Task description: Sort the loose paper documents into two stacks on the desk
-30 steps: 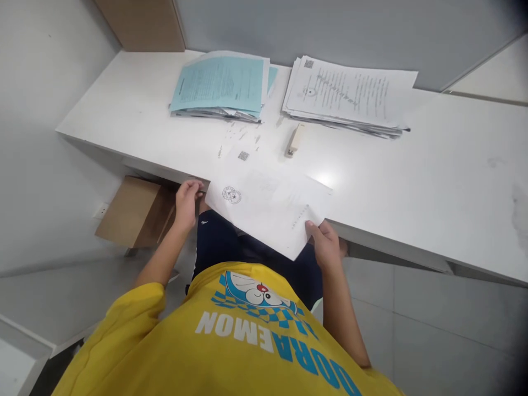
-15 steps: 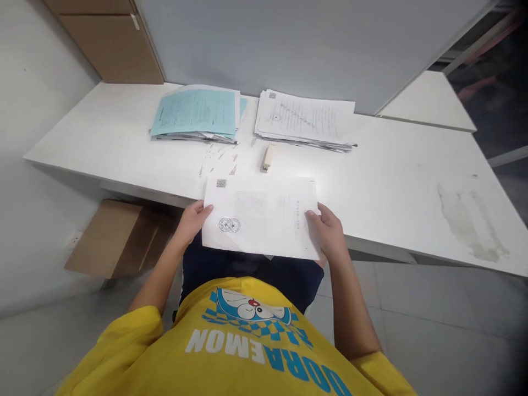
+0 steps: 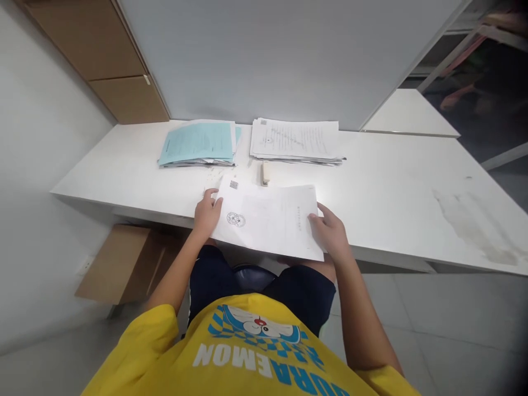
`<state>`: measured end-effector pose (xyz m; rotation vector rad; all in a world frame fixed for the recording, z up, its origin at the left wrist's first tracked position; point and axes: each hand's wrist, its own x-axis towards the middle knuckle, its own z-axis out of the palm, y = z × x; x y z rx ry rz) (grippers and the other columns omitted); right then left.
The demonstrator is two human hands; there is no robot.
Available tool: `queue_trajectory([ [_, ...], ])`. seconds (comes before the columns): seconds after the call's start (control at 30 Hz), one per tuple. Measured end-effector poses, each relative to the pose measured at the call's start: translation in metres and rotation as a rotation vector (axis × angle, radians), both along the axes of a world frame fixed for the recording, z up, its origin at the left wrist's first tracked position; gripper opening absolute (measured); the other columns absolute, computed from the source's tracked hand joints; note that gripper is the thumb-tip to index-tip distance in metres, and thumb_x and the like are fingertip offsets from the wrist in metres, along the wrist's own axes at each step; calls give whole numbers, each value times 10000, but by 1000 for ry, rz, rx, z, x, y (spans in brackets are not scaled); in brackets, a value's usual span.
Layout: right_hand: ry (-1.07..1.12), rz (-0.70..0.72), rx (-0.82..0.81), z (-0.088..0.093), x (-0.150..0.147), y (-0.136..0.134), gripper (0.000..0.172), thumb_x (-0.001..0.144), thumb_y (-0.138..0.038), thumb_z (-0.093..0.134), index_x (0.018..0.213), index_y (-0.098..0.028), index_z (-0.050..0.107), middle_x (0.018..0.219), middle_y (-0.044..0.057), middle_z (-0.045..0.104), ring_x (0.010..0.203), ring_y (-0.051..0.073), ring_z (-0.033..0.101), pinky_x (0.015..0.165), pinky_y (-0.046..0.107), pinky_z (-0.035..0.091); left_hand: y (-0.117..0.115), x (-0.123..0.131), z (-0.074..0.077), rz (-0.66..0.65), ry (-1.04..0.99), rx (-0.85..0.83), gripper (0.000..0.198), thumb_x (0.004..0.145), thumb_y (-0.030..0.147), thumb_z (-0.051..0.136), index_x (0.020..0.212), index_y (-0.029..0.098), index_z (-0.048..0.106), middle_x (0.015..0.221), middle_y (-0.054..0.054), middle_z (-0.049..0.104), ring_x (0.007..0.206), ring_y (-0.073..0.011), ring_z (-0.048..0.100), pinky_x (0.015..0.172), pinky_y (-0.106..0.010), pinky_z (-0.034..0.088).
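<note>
Between my hands is a white paper sheet (image 3: 268, 220) with a QR code and round black stamps on its left part. It is held over the desk's front edge, above my lap. My left hand (image 3: 207, 214) grips its left edge, thumb on top. My right hand (image 3: 331, 231) pinches the right edge the same way; the fingers beneath are hidden. Just beyond the sheet a small cream stapler (image 3: 265, 173) rests on the desk. Whether more than one sheet is in my hands, I cannot tell.
On the white desk (image 3: 391, 187), a stack of papers with a light blue top sheet (image 3: 200, 144) lies back left. A stack of white printed papers (image 3: 295, 140) lies beside it. A grey panel (image 3: 256, 60) rises behind. Under the desk's left side sits a cardboard box (image 3: 117, 264).
My view has tilted up. The sheet has moved forward over the desk edge and turned a little, its left side farther forward. Both hands keep their hold.
</note>
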<state>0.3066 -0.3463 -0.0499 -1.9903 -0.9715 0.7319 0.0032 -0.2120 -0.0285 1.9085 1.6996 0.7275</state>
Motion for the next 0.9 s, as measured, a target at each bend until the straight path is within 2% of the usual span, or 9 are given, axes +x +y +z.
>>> queue_trajectory([
  [0.17, 12, -22, 16, -1, 2, -2, 618, 855, -422, 527, 1437, -219, 561, 965, 98, 753, 944, 296, 679, 833, 435, 528, -5, -3, -5, -8, -20, -24, 260, 945, 308, 474, 1176, 246, 574, 553, 57, 459, 583, -192, 526, 612, -278, 358],
  [0.33, -20, -36, -5, -8, 8, 10, 689, 851, -428, 540, 1482, -154, 506, 1043, 127, 748, 1009, 297, 666, 896, 423, 518, -1, -3, -5, -156, 162, -69, 213, 956, 310, 445, 1019, 260, 642, 593, 21, 510, 620, -204, 539, 613, -290, 343],
  [0.5, -68, 1, -64, -6, 12, 13, 750, 870, -449, 511, 1545, -139, 405, 1097, 131, 733, 1022, 284, 659, 876, 383, 522, 5, -2, -5, -193, 243, -67, 238, 956, 331, 443, 1038, 268, 657, 639, -7, 569, 663, -239, 572, 625, -299, 354],
  [0.67, -142, 23, -88, -6, 19, 11, 750, 865, -440, 506, 1541, -131, 410, 1094, 143, 734, 1019, 292, 656, 875, 391, 511, 1, 1, -10, -218, 305, -32, 263, 975, 343, 434, 1090, 277, 661, 728, -25, 658, 718, -249, 627, 645, -294, 379],
  [0.9, -168, 30, -141, -3, 24, 8, 719, 878, -427, 495, 1538, -150, 420, 1111, 153, 722, 1005, 303, 656, 833, 405, 526, -12, 4, -20, -208, 314, 28, 291, 980, 295, 448, 1166, 271, 670, 870, -32, 743, 873, -255, 694, 757, -310, 444],
])
